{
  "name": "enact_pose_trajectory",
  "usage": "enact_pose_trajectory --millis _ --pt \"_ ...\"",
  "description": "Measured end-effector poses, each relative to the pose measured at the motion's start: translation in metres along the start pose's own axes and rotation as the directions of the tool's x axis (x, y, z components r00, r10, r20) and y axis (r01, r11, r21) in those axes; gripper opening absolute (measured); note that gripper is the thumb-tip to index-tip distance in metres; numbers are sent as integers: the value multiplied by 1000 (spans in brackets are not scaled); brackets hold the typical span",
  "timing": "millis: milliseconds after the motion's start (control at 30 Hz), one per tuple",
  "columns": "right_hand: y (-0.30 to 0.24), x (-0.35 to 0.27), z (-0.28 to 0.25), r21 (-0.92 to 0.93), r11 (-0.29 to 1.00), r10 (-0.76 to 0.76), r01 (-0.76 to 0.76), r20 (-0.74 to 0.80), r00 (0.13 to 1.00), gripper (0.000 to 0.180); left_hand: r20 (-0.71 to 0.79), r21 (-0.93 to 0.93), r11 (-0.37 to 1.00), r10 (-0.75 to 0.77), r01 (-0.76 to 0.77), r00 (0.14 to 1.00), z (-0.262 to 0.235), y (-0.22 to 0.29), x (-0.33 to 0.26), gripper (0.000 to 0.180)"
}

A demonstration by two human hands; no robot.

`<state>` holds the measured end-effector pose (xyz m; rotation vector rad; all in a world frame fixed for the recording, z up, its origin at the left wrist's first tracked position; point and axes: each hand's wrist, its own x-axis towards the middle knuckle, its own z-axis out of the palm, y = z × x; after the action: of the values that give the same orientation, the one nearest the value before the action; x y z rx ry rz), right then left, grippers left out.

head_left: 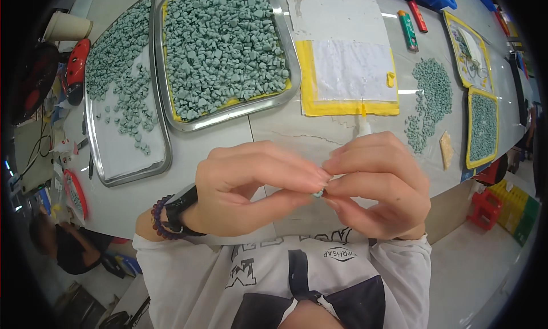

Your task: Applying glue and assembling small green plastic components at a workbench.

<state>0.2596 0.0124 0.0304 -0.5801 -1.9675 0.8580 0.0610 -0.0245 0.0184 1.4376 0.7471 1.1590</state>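
My left hand [245,183] and my right hand [379,183] meet close in front of my chest, thumbs and fingertips pinched together. Between them shows a small pale blue-green piece [318,193], mostly covered by the fingertips. Just beyond my right hand's knuckles, the white nozzle end of a bottle [363,126] with a thin yellow tip points away from me; whether that hand touches it, I cannot tell. Past the tip lies a yellow-edged board [348,77] with a white sheet on it.
A metal tray [294,92] heaped with grey-green pieces stands at far left-centre, beside another tray [166,152] partly covered with them. On the right are a loose pile of pieces [431,92], a tan scrap [446,150], a green lighter [407,31] and a yellow-rimmed tray [469,152].
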Motion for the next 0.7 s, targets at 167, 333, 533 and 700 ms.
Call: enact_pose_trajectory --millis 167,333,533,700 --pt "6 4 2 -4 999 -31 31 58 998 25 -22 67 997 -36 38 999 -4 6 -4 19" --pt "17 1 12 -35 996 -87 88 30 996 23 -76 93 996 -5 12 997 -6 -4 -7 17" --pt "23 -11 17 -107 987 -123 119 -39 992 23 -73 -4 998 -63 63 995 -1 -12 -9 19" --pt "26 -12 15 -54 993 -104 100 -69 992 23 -61 -135 978 -168 159 984 1 -12 -7 20"
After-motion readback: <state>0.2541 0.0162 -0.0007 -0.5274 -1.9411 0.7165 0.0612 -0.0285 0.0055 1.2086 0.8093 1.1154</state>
